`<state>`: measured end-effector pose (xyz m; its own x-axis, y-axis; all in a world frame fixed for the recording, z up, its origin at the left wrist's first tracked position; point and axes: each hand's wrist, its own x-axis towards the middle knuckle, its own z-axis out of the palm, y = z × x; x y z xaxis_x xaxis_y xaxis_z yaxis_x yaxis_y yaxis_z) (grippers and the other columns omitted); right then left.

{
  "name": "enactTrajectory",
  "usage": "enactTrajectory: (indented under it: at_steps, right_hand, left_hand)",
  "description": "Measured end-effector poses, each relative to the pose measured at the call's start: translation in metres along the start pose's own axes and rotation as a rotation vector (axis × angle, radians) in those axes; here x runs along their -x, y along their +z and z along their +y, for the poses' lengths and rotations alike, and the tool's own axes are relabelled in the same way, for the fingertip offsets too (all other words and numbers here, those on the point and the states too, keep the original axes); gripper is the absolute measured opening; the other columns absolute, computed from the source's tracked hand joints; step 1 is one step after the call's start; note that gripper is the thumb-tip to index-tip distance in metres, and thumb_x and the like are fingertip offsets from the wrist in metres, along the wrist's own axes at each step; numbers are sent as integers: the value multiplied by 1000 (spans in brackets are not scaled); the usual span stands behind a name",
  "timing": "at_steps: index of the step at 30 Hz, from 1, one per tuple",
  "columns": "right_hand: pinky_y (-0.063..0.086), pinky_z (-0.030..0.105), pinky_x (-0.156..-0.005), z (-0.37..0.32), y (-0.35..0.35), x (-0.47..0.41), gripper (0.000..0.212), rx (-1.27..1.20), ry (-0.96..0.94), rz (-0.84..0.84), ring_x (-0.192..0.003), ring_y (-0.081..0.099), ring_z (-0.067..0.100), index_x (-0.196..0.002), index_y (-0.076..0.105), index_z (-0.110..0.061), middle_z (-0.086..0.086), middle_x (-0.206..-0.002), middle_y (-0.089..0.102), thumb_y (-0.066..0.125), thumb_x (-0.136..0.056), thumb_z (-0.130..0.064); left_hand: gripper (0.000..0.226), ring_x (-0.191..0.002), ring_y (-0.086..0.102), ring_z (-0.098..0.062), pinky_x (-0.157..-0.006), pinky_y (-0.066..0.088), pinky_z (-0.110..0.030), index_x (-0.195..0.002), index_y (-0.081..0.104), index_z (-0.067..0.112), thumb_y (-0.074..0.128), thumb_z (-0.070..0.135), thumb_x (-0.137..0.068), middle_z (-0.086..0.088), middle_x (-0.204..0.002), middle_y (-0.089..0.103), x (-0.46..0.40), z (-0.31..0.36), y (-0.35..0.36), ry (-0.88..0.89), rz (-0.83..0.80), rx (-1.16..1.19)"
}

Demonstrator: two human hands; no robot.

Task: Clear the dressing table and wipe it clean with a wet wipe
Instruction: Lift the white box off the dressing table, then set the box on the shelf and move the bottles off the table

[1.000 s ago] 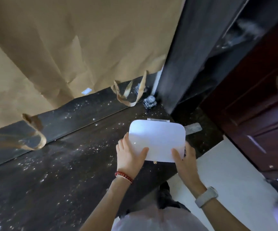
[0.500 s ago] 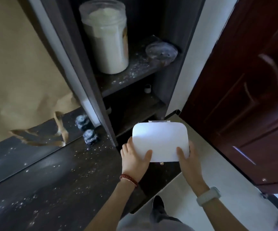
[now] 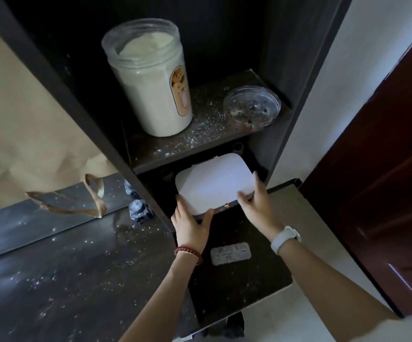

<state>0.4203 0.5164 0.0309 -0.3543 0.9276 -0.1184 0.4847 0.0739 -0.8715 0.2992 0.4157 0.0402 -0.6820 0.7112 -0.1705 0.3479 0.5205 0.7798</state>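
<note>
A flat white rounded box [image 3: 213,185] lies partly inside the lower shelf opening of the dark cabinet. My left hand [image 3: 190,227] grips its near left corner, thumb on top. My right hand [image 3: 256,202] holds its near right edge. The dark dressing table top [image 3: 64,267] stretches to the left, speckled with white powder. A blister pack [image 3: 230,253] lies on the table just below my hands. A small dark bottle [image 3: 138,211] stands by the cabinet's edge.
On the upper shelf [image 3: 200,134] stand a tall jar of pale powder [image 3: 150,77] and a shallow clear lid [image 3: 252,106]. Brown paper [image 3: 27,119] with torn strips covers the mirror at left. A dark red door [image 3: 385,169] is at right.
My view swung right and up from the table to the shelves. Both hands carried the white box forward into the lower shelf opening, uncovering the blister pack.
</note>
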Motion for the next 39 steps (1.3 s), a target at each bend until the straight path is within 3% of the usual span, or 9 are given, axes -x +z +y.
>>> enactTrajectory:
  at_steps: [8,11,14,16,19,22,25,31,39]
  right_hand:
    - [34,29,-101,-9,6,-27,63,159,-133,104,-134,32,30,-143,23,-4,18,-148,28,55,-91,-22]
    - [31,29,-104,0,13,-10,58,146,-183,215,-137,28,28,-141,29,-4,17,-148,28,52,-92,-24]
    - [38,32,-103,34,24,22,44,165,-331,321,-128,41,28,-133,40,-2,19,-135,43,47,-93,-20]
    - [45,35,-98,68,35,46,41,238,-321,204,-120,48,27,-128,44,-3,17,-126,50,52,-89,-11]
    - [42,42,-100,116,53,69,43,445,-135,-178,-121,46,29,-129,46,-5,14,-128,51,54,-87,-8]
    - [28,47,-107,148,69,72,54,681,-46,-378,-133,32,31,-136,38,-8,13,-142,37,54,-85,-10]
    - [15,50,-112,163,79,61,68,938,-61,-507,-141,12,27,-145,16,-13,8,-154,13,51,-87,-15]
    - [37,41,-98,173,91,49,64,1087,-98,-550,-129,28,31,-141,18,-6,14,-142,27,50,-85,-6]
    - [35,42,-95,178,102,33,51,1182,-138,-530,-122,33,30,-137,27,-7,12,-137,33,43,-88,-10]
  left_hand:
    - [85,-131,24,-34,-109,19,-39,-143,8,4,60,35,-84,-20,-145,27,-24,10,14,-75,74,-3]
    - [80,-131,24,-34,-109,20,-39,-143,13,4,59,33,-85,-18,-146,25,-6,2,18,4,123,-82]
    - [69,-131,28,-32,-104,29,-45,-141,24,9,50,38,-83,-15,-146,28,27,-27,21,109,146,-200]
    - [63,-128,33,-32,-99,34,-50,-135,34,12,40,41,-79,-16,-142,36,47,-59,21,129,98,-339]
    - [58,-126,40,-37,-96,34,-59,-128,44,10,38,38,-78,-18,-137,44,59,-105,17,82,17,-575]
    - [57,-137,23,-35,-107,19,-56,-138,34,11,43,35,-86,-14,-147,30,65,-134,13,-43,-72,-678]
    - [62,-130,36,-36,-102,28,-57,-135,39,12,35,44,-82,-14,-141,41,68,-152,12,-21,-98,-777]
    - [64,-128,40,-36,-103,29,-53,-134,38,14,34,48,-80,-13,-139,45,68,-161,14,34,-42,-823]
    - [62,-128,41,-34,-101,31,-56,-133,39,15,35,46,-80,-12,-139,45,69,-165,16,42,0,-830]
